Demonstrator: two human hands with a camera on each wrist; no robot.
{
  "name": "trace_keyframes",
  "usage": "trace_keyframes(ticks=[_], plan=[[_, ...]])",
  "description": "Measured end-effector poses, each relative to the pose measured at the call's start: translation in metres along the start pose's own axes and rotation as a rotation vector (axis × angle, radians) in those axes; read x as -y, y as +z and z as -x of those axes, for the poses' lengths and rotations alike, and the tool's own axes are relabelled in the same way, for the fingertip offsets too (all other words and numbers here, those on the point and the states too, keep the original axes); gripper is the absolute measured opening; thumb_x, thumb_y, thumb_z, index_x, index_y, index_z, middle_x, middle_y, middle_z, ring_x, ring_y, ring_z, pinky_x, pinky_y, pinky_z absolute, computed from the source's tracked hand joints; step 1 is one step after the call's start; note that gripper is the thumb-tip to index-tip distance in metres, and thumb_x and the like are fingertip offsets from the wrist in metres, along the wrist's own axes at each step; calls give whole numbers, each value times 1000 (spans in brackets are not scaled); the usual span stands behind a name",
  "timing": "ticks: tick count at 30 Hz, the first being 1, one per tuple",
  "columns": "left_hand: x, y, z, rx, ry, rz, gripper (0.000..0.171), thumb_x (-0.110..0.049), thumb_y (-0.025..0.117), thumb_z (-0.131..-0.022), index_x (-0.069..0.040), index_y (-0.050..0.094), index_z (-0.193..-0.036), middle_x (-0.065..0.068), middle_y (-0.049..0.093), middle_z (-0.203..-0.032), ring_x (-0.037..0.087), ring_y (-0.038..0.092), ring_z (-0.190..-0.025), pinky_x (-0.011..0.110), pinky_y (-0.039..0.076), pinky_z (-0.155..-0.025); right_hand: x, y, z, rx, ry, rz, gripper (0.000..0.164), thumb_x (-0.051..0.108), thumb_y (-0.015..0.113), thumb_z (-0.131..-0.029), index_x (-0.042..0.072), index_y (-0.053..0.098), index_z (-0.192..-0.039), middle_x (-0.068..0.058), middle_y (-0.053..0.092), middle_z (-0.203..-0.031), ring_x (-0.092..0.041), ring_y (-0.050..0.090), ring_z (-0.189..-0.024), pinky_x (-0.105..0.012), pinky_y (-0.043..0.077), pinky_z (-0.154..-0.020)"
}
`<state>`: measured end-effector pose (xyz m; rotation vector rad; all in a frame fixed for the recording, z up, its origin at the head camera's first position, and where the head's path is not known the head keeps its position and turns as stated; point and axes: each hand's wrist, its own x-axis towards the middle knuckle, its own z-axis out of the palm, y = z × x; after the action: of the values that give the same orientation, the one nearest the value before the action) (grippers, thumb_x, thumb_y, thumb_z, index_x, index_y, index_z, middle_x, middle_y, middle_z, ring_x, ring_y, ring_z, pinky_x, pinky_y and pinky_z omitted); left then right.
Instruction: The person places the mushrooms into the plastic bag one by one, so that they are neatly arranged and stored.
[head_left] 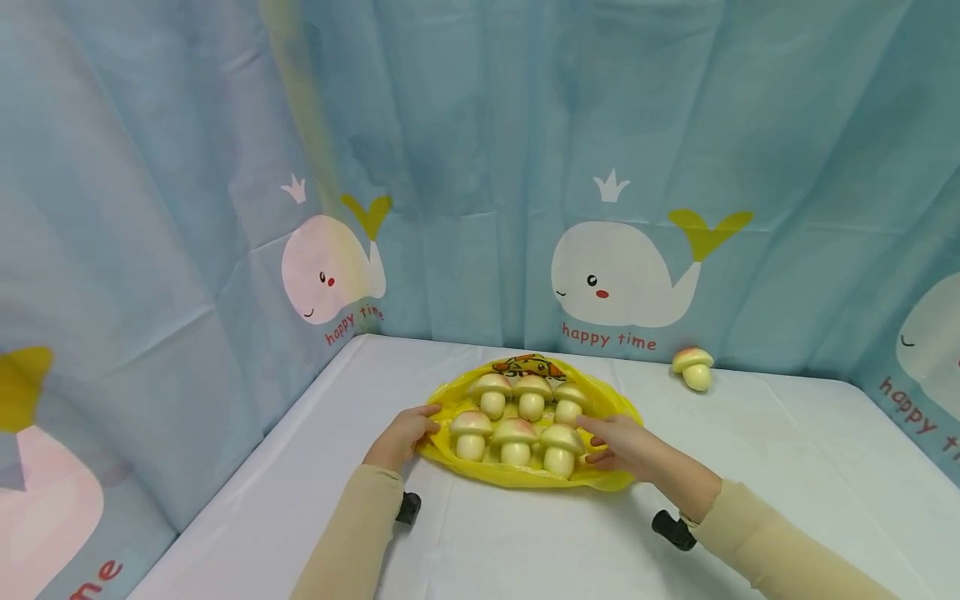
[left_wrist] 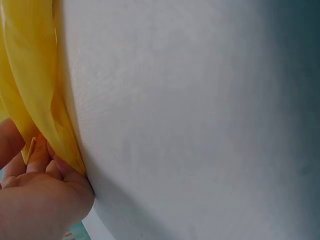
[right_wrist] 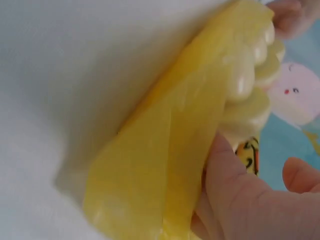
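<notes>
A yellow plastic bag [head_left: 480,473] lies mouth-up on the table, its sides spread wide. Several toy mushrooms [head_left: 514,442] with pale green stems and pinkish caps stand inside it in two rows. On the left, my left hand [head_left: 405,433] grips the bag's edge; the left wrist view shows yellow plastic between its thumb and fingers. My right hand [head_left: 622,442] reaches over the bag's right side with fingers extended and thumb apart. In the right wrist view its fingers [right_wrist: 225,170] lie along the inside of the bag's wall, close to a mushroom, some hidden behind the plastic.
One more toy mushroom [head_left: 693,369] lies on its side at the back right of the white table [head_left: 780,450]. Blue curtains [head_left: 480,167] printed with whales hang behind the table and along its left side. A cartoon print [head_left: 529,366] shows at the bag's back edge.
</notes>
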<state>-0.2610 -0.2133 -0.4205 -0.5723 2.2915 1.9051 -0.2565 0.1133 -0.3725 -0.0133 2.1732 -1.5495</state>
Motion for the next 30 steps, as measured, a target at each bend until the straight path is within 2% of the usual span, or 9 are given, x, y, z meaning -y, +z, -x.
trace_keyframes(ticks=[3, 7, 10, 14, 17, 21, 25, 30], plan=[[-1, -1, 0, 7, 1, -13, 49, 4, 49, -95, -1, 45, -144, 26, 38, -145, 25, 48, -98, 27, 43, -78, 2, -11, 3, -3, -14, -19, 69, 34, 48, -102, -21, 25, -138, -37, 43, -129, -36, 61, -104, -40, 52, -86], [-4, -3, 0, 29, 14, -15, 50, 4, 47, -96, 0, 42, -145, 28, 35, -148, 26, 47, -103, 28, 42, -80, 2, -26, 5, -16, -59, -74, 67, 34, 44, -104, -20, 28, -139, -34, 48, -126, -26, 65, -94, -36, 54, -82], [-3, -3, 0, 41, 18, -12, 50, 5, 47, -96, 1, 41, -146, 28, 34, -148, 26, 47, -105, 28, 42, -80, 1, -37, 6, -41, -74, -98, 66, 36, 42, -104, -19, 30, -139, -28, 54, -118, -20, 64, -87, -33, 54, -79], [0, -2, 1, 47, 18, -9, 51, 5, 47, -95, 1, 41, -146, 29, 33, -148, 27, 46, -106, 30, 42, -83, -1, -53, 2, -123, -64, -88, 65, 39, 42, -104, -16, 34, -137, -15, 56, -99, -17, 61, -80, -29, 54, -74], [3, -1, 2, 45, 15, -11, 51, 5, 47, -96, 0, 41, -146, 29, 31, -149, 29, 46, -111, 32, 42, -86, -5, -67, -5, -192, -67, -65, 64, 39, 42, -103, -15, 36, -137, -12, 54, -94, -17, 58, -78, -28, 53, -72], [3, -2, 3, 40, 28, -8, 50, 4, 47, -96, 1, 41, -146, 29, 31, -149, 29, 46, -114, 33, 43, -88, -12, -85, -19, -237, -72, -61, 65, 39, 41, -103, -14, 31, -139, -20, 52, -109, -25, 56, -92, -31, 51, -77], [1, -2, 4, 30, 35, -1, 50, 5, 47, -95, 1, 41, -145, 29, 34, -147, 26, 48, -101, 28, 44, -79, -21, -101, -33, -241, -61, -72, 70, 41, 41, -103, -14, 25, -144, -32, 41, -131, -39, 47, -115, -38, 48, -87], [0, 0, 5, 31, 29, -7, 50, 5, 47, -95, 1, 42, -145, 30, 34, -147, 24, 49, -98, 27, 44, -76, -33, -120, -41, -314, -75, -27, 75, 44, 42, -101, -12, 22, -146, -34, 31, -142, -45, 37, -127, -38, 48, -86]])
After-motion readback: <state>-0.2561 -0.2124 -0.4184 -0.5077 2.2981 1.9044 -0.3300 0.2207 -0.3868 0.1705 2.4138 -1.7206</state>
